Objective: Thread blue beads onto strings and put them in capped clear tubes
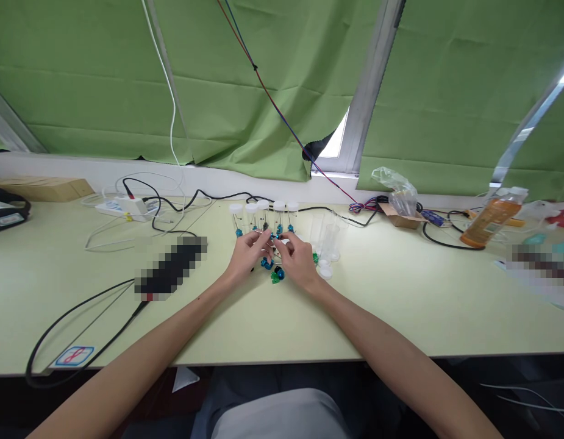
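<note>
My left hand (246,256) and my right hand (300,262) meet over the middle of the table. Both are closed, fingertips pinching a small dark-blue piece with a thin metal pin (273,236); its exact kind is too small to make out. Just behind my fingers stand several clear tubes with white caps (278,206), with small blue or dark pieces on thin rods inside. Below my hands lie loose blue pieces (267,263) and a green piece (275,277). Another green bit (315,258) shows beside my right hand, partly hidden.
Clear tubes without caps (328,239) stand right of my hands, with loose white caps (325,269) before them. A blurred black device (172,268) with a cable lies left. Farther right are a small cardboard box (400,216) and an orange bottle (492,219). Cables run along the back.
</note>
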A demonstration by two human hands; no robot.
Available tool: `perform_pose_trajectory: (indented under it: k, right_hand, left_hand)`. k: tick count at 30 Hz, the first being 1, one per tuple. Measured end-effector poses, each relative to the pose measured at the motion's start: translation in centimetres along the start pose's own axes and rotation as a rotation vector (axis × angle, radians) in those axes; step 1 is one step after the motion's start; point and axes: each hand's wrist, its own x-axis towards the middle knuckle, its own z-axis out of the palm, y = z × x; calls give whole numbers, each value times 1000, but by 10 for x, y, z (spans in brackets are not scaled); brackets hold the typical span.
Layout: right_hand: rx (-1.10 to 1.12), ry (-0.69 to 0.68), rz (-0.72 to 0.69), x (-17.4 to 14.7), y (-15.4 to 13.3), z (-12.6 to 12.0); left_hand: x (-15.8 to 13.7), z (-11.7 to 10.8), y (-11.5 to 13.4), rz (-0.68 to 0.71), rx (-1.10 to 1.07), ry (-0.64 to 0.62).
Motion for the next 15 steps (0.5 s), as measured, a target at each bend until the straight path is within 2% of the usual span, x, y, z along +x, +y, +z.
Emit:
perform_pose_trajectory:
  k: [15]
  right_hand:
    - [22, -47, -9, 0, 2, 0]
  left_hand:
    - [-2, 0, 3, 6, 47, -23]
